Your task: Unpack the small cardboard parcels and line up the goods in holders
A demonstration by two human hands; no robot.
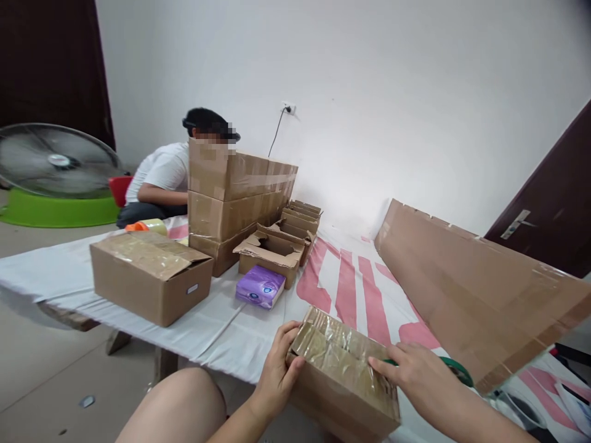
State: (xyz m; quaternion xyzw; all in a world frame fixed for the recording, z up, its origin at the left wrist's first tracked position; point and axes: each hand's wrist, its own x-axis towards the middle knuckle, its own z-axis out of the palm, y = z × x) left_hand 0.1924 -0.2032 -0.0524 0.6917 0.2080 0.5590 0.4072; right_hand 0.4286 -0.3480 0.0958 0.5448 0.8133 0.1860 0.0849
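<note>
- Left hand [279, 369] grips the left end of a tape-sealed cardboard carton [339, 391], thumb at its near top edge
- Right hand [415, 372] has its index fingertip on the carton's taped top, near the right end; whether it also grips, I cannot tell
- The carton sits between both hands, at the near edge of the cloth-covered table [348, 286]
- Beyond it, a purple tissue pack [258, 286] lies just in front of an open carton [268, 268]
- Stacked cartons [207, 215] stand farther left, a white-shirted co-worker [161, 169] behind them
</note>
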